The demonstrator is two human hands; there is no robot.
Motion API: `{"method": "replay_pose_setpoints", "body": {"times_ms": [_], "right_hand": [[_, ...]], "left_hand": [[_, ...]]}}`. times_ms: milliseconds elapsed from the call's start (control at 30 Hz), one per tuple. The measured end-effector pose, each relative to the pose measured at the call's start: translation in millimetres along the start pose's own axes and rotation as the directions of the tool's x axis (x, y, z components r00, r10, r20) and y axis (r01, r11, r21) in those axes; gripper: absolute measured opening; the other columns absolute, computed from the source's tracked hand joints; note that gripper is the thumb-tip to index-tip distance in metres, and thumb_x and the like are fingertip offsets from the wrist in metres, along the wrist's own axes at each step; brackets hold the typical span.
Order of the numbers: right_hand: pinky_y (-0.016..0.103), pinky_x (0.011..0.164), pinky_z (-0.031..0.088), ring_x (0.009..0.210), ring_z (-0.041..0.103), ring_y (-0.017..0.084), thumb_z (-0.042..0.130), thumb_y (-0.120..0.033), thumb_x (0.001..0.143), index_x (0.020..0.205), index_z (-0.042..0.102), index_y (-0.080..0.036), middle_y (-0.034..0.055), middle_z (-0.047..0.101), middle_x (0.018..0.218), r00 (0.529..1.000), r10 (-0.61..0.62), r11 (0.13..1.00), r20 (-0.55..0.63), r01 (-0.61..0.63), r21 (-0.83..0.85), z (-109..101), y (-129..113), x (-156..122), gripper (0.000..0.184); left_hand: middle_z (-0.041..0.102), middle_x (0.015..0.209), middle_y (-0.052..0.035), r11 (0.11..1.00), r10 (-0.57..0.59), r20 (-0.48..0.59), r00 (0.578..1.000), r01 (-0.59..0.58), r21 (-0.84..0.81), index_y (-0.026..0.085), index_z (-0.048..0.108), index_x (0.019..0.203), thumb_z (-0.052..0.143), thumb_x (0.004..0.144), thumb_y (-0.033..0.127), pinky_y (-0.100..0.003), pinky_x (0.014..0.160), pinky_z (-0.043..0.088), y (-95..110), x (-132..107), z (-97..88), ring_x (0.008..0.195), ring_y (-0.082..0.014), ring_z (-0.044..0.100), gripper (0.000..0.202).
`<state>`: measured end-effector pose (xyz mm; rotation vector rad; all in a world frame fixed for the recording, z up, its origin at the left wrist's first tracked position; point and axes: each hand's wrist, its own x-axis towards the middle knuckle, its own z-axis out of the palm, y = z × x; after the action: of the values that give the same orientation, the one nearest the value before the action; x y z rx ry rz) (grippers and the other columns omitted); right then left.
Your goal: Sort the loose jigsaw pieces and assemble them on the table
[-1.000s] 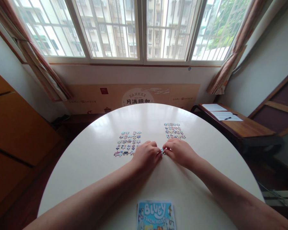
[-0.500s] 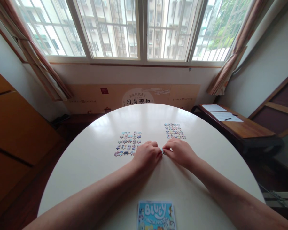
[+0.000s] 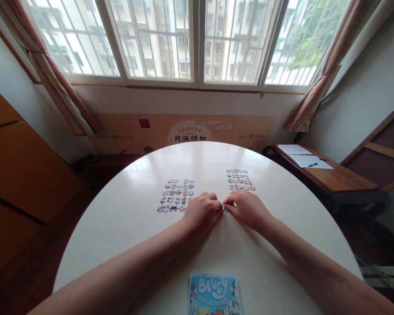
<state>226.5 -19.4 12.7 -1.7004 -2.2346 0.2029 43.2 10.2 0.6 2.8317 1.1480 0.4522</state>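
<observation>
Both of my hands meet over the middle of the white table, with small jigsaw puzzle pieces (image 3: 224,208) between their fingertips. My left hand (image 3: 204,209) is closed, its knuckles up and its fingertips mostly hidden, at the left side of these pieces. Thumb and forefinger of my right hand (image 3: 245,206) pinch at their right side. Left of my left hand lie loose jigsaw pieces (image 3: 173,192) in rows, partly covered by that hand. Just beyond my right hand is a block of jigsaw pieces (image 3: 238,178) in close rows.
A blue card reading "Bluey" (image 3: 214,295) lies at the near side of the round white table (image 3: 118,227). On the right stands a wooden side table (image 3: 347,178) with papers (image 3: 310,161) and a pen. Beyond are a printed panel and a barred window.
My hands stay almost in place, fingers still together at the small pieces. The whole view has shifted slightly; the rows of pieces look unchanged.
</observation>
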Motion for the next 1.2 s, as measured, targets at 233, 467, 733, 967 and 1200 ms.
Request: {"method": "replay_pose_setpoints", "body": {"times_ms": [233, 467, 733, 967, 1200], "right_hand": [[0.029, 0.078, 0.047, 0.087, 0.066, 0.02, 0.059, -0.02, 0.088, 0.085, 0.079, -0.028, 0.0007, 0.075, 0.085, 0.999, -0.031, 0.999, -0.013, 0.031, 0.034, -1, 5, 0, 0.022], [0.031, 0.082, 0.048, 0.089, 0.067, 0.021, 0.059, -0.022, 0.089, 0.088, 0.079, -0.027, 0.0008, 0.077, 0.091, 0.997, 0.001, 0.998, -0.078, 0.004, 0.056, -11, 13, -2, 0.021], [0.03, 0.075, 0.046, 0.084, 0.066, 0.02, 0.063, -0.02, 0.083, 0.084, 0.08, -0.028, 0.0002, 0.074, 0.081, 0.999, -0.026, 1.0, 0.023, 0.025, 0.014, -8, 1, -5, 0.019], [0.03, 0.073, 0.046, 0.085, 0.066, 0.02, 0.063, -0.02, 0.084, 0.08, 0.079, -0.028, 0.0015, 0.074, 0.082, 0.999, -0.03, 0.999, 0.016, 0.031, -0.018, -5, 2, -4, 0.019], [0.03, 0.077, 0.047, 0.083, 0.066, 0.02, 0.062, -0.025, 0.088, 0.086, 0.076, -0.026, 0.0002, 0.074, 0.083, 0.995, -0.034, 0.999, -0.098, 0.038, 0.034, -10, 8, -5, 0.014]], "left_hand": [[0.069, 0.087, -0.003, 0.999, 0.042, 0.002, 0.999, -0.042, 0.013, 0.024, 0.075, 0.079, 0.058, 0.091, 0.025, -0.028, 0.065, 0.044, -1, 1, 0.0, 0.082, -0.0191, 0.058, 0.021], [0.065, 0.082, -0.0055, 0.995, 0.071, 0.035, 0.997, -0.073, 0.071, 0.021, 0.072, 0.074, 0.056, 0.091, 0.022, -0.027, 0.058, 0.04, 1, 1, -3.0, 0.079, -0.0194, 0.053, 0.024], [0.065, 0.086, -0.0057, 0.995, 0.057, 0.04, 0.998, -0.06, 0.078, 0.02, 0.071, 0.076, 0.059, 0.09, 0.024, -0.029, 0.064, 0.045, 1, 2, -0.3, 0.082, -0.0199, 0.055, 0.019], [0.066, 0.088, -0.0056, 0.997, 0.058, 0.0, 0.998, -0.058, 0.057, 0.02, 0.071, 0.077, 0.059, 0.09, 0.025, -0.03, 0.066, 0.047, -1, 0, 2.4, 0.083, -0.0199, 0.058, 0.018], [0.068, 0.088, -0.0057, 0.997, 0.049, -0.289, 0.956, -0.063, -0.041, 0.018, 0.071, 0.086, 0.054, 0.097, 0.032, -0.031, 0.069, 0.049, -20, -1, -26.1, 0.082, -0.019, 0.06, 0.025]]}}
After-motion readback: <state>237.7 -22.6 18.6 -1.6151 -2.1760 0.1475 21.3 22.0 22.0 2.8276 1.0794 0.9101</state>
